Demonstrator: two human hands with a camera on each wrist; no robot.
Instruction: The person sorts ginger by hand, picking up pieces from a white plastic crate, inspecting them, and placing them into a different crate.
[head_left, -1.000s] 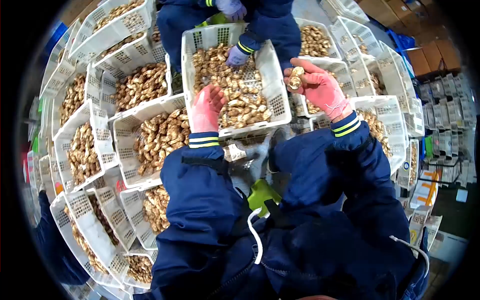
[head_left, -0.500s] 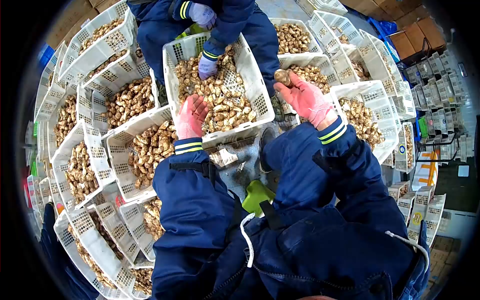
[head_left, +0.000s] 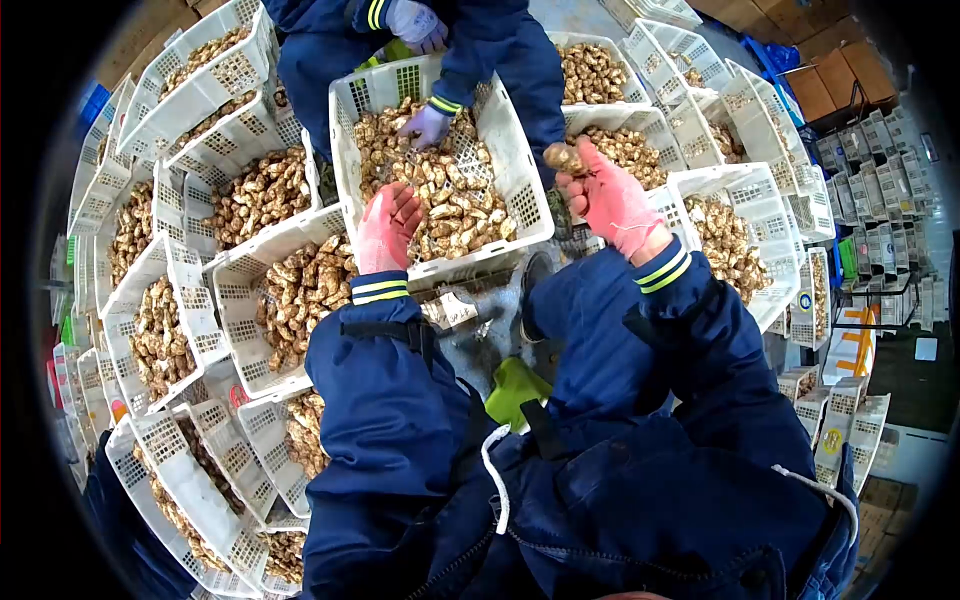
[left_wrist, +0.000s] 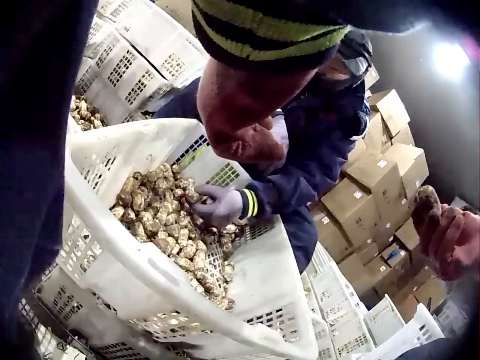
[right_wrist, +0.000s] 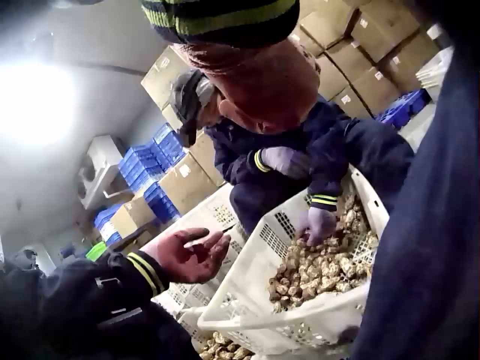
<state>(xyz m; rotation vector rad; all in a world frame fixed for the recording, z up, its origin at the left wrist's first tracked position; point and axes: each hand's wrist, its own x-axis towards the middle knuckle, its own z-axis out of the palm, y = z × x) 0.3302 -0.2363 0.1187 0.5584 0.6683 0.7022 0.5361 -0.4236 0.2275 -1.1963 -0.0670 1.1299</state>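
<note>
- A person in a blue jacket sits over a white crate (head_left: 523, 205) at 12 o'clock, both hands in pink gloves.
- The right hand (head_left: 612, 205) is raised at 1 o'clock, just past the crate's right wall. Its fingers and thumb are curled and clamped on 1 brown lump (head_left: 562, 157).
- The lump sticks out of the fingertips toward 11 o'clock, clear of the crate and above its right rim. The left wrist view shows the same lump (left_wrist: 426, 210) upright in that hand (left_wrist: 454, 244).
- The left hand (head_left: 388, 228) hovers at 11 o'clock over the crate's near-left corner, palm up. Its fingers are apart and loosely bent, and they hold nothing. The right wrist view shows the same bare palm (right_wrist: 191, 255).
- Brown produce (head_left: 455, 205) covers much of the crate floor, with bare mesh showing at the far side.
- Across the crate, at 12 o'clock, a 2nd worker in blue reaches in. One purple glove (head_left: 428, 125) rests on the pile.
- More white crates of produce fan out from 7 to 11 o'clock (head_left: 222, 262) and from 1 to 3 o'clock (head_left: 770, 200).
- Cardboard boxes (head_left: 850, 70) are stacked at 2 o'clock, well apart from the hands.
- A green object (head_left: 515, 390) lies between the seated person's knees; what it is cannot be told.
</note>
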